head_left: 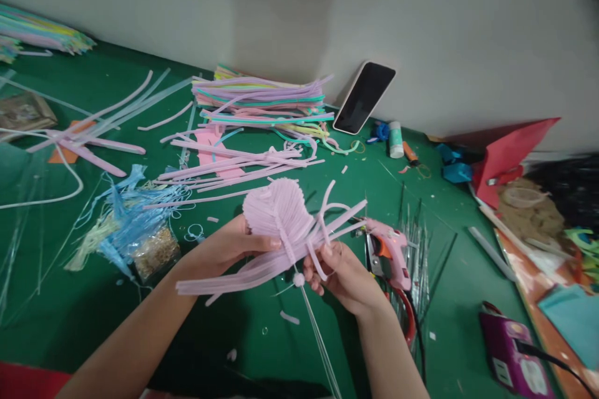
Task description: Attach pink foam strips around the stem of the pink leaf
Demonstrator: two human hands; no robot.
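A pale lilac leaf-like piece made of pipe cleaners (276,206) is held up in the middle of the head view. My left hand (234,242) grips its lower left side, with the thumb pressed on its front near the centre rib. Loose pipe cleaner ends stick out to both sides below it. My right hand (349,274) has its fingers closed on the pipe cleaner ends at the right, one of them bent in a loop. Thin wire stems (318,336) run down from a small lilac knot (299,279) under the piece.
Lilac pipe cleaners (234,165) and a multicoloured bundle (262,93) lie behind. A phone (365,98) leans on the wall. Right are a pink glue gun (390,249), metal wires (418,262) and a purple box with cable (515,349). Blue tassels (126,212) lie left.
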